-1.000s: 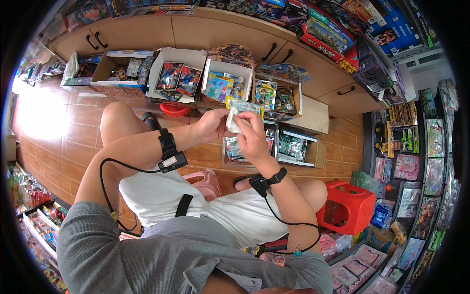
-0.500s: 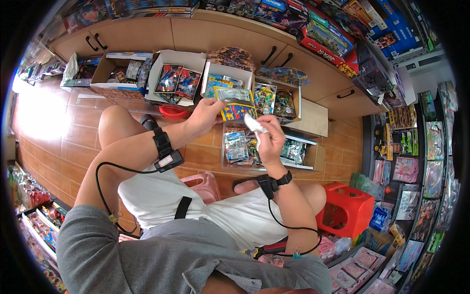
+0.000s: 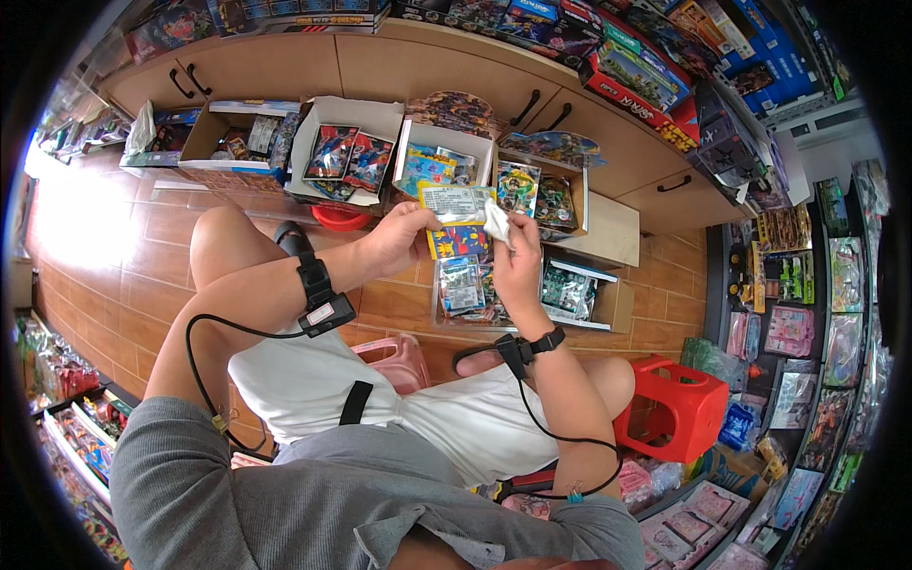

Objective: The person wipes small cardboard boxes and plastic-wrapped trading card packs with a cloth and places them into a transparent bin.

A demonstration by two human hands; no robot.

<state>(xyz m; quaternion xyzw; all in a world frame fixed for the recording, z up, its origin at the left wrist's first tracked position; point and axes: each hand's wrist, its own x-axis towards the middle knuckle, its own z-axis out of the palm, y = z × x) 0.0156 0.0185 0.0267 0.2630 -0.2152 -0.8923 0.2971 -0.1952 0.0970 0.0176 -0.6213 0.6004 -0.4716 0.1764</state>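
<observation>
My left hand (image 3: pixel 403 237) is closed on the left edge of a small yellow and blue foil packet (image 3: pixel 457 239), its pale printed panel uppermost. A crumpled white cloth or tissue (image 3: pixel 496 224) is pinched in my right hand (image 3: pixel 518 264), against the packet's right side. Just beyond the packet stands an open white box (image 3: pixel 483 149) with blue and yellow packets inside. Below the hands, a clear tray (image 3: pixel 440 302) holds several silvery packets. The fingertips behind the packet are hidden.
Other open boxes line the cabinet (image 3: pixel 418 71): a white one (image 3: pixel 378 116) with red and blue packets and a brown one (image 3: pixel 214 128). A red stool (image 3: pixel 698 408) stands at right, a pink stool (image 3: pixel 407 366) between my legs. Shelves (image 3: pixel 817 313) of packaged goods flank the right side.
My right hand has moved up and slightly left, bringing the white cloth onto the packet's right side. The packet has shifted slightly and stays in my left hand.
</observation>
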